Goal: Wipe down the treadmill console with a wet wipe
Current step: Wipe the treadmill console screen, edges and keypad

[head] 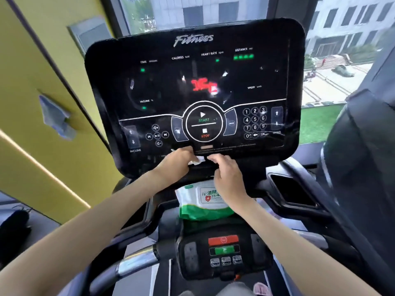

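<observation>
Two bare forearms reach forward over the small lower control pad point(223, 252) with its red and green buttons, which sits nearest and untouched. Just beyond it, a green-and-white pack of wipes point(199, 202) lies in the tray under the screen, probably parked there so a fresh sheet stays within easy reach. Farther on, the left hand point(174, 165) has its fingers curled shut around a crumpled white wet wipe point(197, 160), pressed against the bottom edge of the treadmill console point(192, 92); the grip looks suited to scrubbing along that lower lip. The right hand point(227, 176) hovers just beside it, fingers loosely bent and slightly apart, seemingly holding nothing, perhaps ready to steady or take the sheet. Most of the glossy panel above, with START and STOP at its middle, looks not yet covered.
</observation>
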### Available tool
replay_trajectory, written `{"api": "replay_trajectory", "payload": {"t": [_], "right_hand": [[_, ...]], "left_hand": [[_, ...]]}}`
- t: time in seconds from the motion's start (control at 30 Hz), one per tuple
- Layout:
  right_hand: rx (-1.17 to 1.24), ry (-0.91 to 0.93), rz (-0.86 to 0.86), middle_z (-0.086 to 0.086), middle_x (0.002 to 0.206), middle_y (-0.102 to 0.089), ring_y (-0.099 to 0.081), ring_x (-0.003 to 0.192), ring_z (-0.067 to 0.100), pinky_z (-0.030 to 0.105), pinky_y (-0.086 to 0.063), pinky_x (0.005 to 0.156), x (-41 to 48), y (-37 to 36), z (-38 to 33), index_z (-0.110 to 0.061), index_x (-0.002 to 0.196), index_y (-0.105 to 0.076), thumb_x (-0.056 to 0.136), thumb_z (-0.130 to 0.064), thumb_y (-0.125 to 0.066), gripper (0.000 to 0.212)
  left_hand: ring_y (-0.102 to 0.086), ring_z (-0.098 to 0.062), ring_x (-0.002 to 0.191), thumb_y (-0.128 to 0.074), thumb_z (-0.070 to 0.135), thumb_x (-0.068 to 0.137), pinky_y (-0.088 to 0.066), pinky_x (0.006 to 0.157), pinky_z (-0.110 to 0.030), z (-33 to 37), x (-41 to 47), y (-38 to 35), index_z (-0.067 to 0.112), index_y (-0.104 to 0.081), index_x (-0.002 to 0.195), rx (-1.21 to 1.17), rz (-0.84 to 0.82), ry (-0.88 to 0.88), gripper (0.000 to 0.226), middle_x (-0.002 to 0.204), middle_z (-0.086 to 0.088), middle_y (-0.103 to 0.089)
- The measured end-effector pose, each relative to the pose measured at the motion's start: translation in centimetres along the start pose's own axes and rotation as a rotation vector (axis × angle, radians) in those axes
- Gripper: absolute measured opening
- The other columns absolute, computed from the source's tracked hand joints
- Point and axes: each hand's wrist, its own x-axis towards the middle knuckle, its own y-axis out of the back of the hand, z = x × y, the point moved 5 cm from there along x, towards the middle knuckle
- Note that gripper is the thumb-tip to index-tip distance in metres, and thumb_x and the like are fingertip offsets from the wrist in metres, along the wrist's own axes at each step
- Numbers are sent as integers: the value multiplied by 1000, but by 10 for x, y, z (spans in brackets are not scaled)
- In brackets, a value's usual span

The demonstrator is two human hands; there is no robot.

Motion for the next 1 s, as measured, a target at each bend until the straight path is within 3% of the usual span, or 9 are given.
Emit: {"api": "replay_trajectory", "payload": {"t": [0.1,0.3,0.43,0.53,0.73,0.9,1.0], "right_hand": [[12,29,-80,8,98,-61,-55,96,27,38,-46,84,-2,-22,-19,-12,110,-60,75,15,-40,49],[-9,86,-228,6,105,-60,-53,102,25,26,-37,80,-2,-51,-50,-14,116,-59,76,14,-41,52],[-22,114,-269,7,108,-59,-54,104,26,31,-41,82,-4,-61,-64,-14,118,-58,76,14,-40,54],[-46,127,-247,9,105,-60,-56,101,28,36,-46,82,-4,-65,-70,-12,116,-60,75,14,-41,53],[-87,135,-203,10,96,-65,-56,94,30,35,-44,72,2,-66,-79,-6,109,-63,74,15,-43,45],[-117,158,-174,10,90,-66,-58,88,30,33,-43,61,2,-67,-81,-3,102,-66,71,16,-46,41],[-145,184,-154,7,86,-68,-59,85,29,30,-40,57,2,-70,-80,-5,97,-66,67,16,-48,41]], "left_hand": [[-59,-24,104,-43,-20,69,-48,85,-34,-27,-19,6,14,-69,111,-11,5,44,59,116,-1,-58],[-60,-26,93,-45,-24,70,-50,81,-38,-71,-48,18,12,-71,105,-42,16,80,56,102,-5,-58],[-59,-27,87,-47,-24,71,-49,74,-35,-95,-69,19,9,-72,103,-40,95,110,52,96,-8,-58],[-60,-28,77,-53,-25,66,-44,65,-28,-107,-88,20,4,-72,97,-50,176,77,46,86,-10,-58],[-62,-29,82,-46,-28,63,-51,72,-33,-129,-114,23,-2,-71,97,-77,273,94,50,90,-14,-60],[-60,-21,74,-49,-14,74,-42,73,-18,-142,-131,27,-2,-72,93,-142,317,178,33,86,-16,-62],[-61,-26,76,-52,-15,79,-48,71,-32,-157,-144,21,4,-73,96,-111,278,347,33,89,-12,-62]]}}
